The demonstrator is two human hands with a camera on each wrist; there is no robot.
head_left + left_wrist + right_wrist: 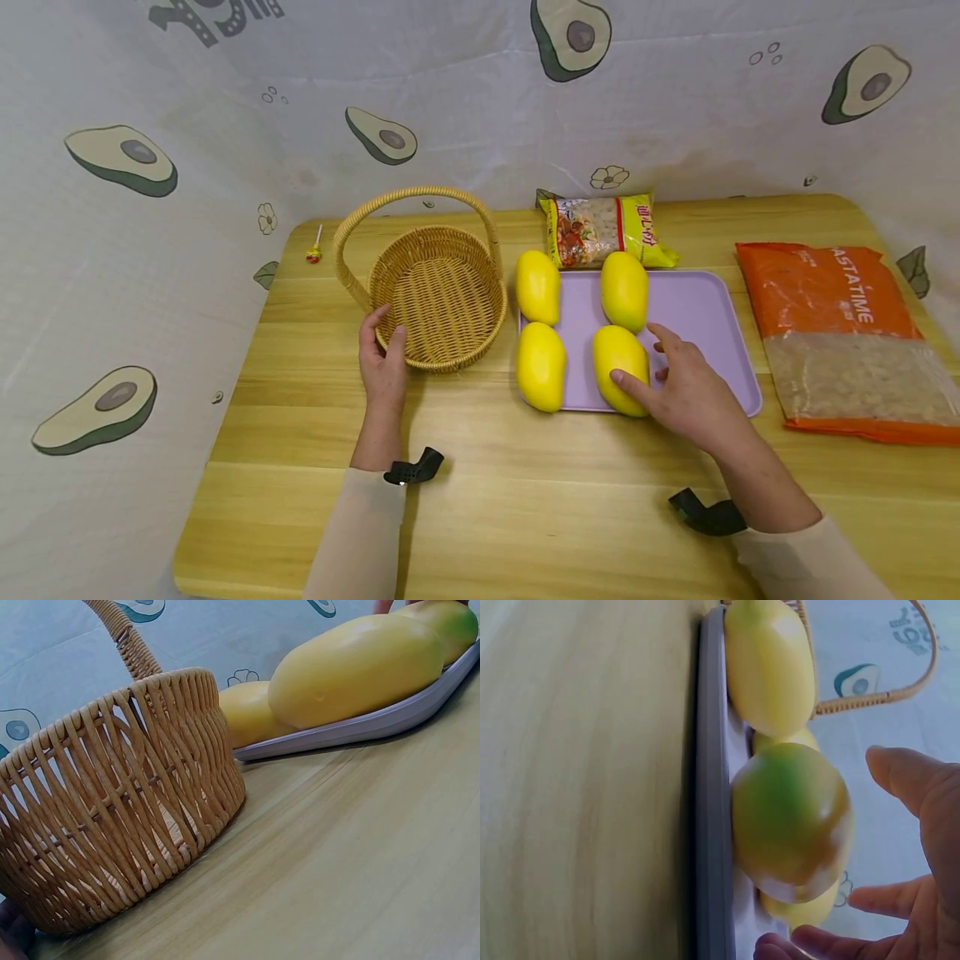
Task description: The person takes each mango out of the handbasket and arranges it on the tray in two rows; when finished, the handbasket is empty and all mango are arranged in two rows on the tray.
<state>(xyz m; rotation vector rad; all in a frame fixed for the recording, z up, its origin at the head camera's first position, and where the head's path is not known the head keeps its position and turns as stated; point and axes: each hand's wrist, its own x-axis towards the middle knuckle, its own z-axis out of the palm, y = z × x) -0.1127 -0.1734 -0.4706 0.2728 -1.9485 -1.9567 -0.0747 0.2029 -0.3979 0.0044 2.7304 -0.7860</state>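
A wicker basket (438, 312) with a tall hoop handle stands on the table, its inside bare. My left hand (381, 362) is at its near left side, thumb and fingers spread by the rim; in the left wrist view only a bit of that hand shows, low beside the weave. Several yellow mangoes lie in two columns on a lilac tray (693, 304). Over the near right mango (621, 367) reaches my right hand (693, 392), thumb and fingers spread. In the right wrist view a gap shows between the hand and this green-tinged mango (791, 821).
Behind the tray lies a yellow food packet (600, 232). A large orange and clear bag (855, 342) is to its right. At the back left is a lollipop (314, 250). An avocado-print cloth (480, 108) hangs along the table's back and left.
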